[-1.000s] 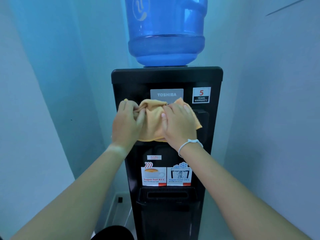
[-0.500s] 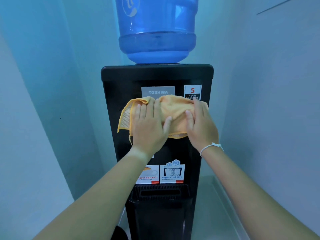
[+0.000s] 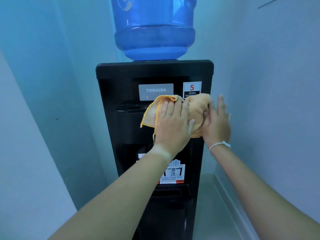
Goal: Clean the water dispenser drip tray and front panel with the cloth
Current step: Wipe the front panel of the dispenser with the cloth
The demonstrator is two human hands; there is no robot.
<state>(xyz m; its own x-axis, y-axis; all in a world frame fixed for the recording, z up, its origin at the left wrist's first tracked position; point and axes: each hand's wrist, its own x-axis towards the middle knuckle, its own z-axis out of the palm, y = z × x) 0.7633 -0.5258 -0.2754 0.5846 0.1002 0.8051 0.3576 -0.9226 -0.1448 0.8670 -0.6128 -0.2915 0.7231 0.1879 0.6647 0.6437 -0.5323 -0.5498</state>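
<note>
Head view: one camera, looking forward and down past my forearms.
Cloth: yellow cloth [image 3: 195, 111], bunched, pressed against the upper right of the front panel [image 3: 121, 129]; a mesh-textured corner hangs off to the left.
Left hand: my left hand [image 3: 173, 125] lies flat on the cloth, fingers spread and extended, palm pressing it to the panel, not clenched around it.
Right hand: my right hand [image 3: 216, 122] sits at the cloth's right edge, near the dispenser's right side, fingers straight and loose, thumb side touching the cloth; slightly blurred, so whether it pinches any fabric I cannot tell.
Wrist: white band [image 3: 220, 146] on my right wrist.
Dispenser: black water dispenser [image 3: 154, 71], blue bottle [image 3: 154, 32] on top, grey Toshiba plate [image 3: 155, 91] above the cloth; the cloth covers the lower edge of the warranty sticker [image 3: 192, 88].
Drip tray: dark drip tray [image 3: 173, 189] low down, partly behind my left forearm, well below the cloth.
Surroundings: pale walls close on both sides.
</note>
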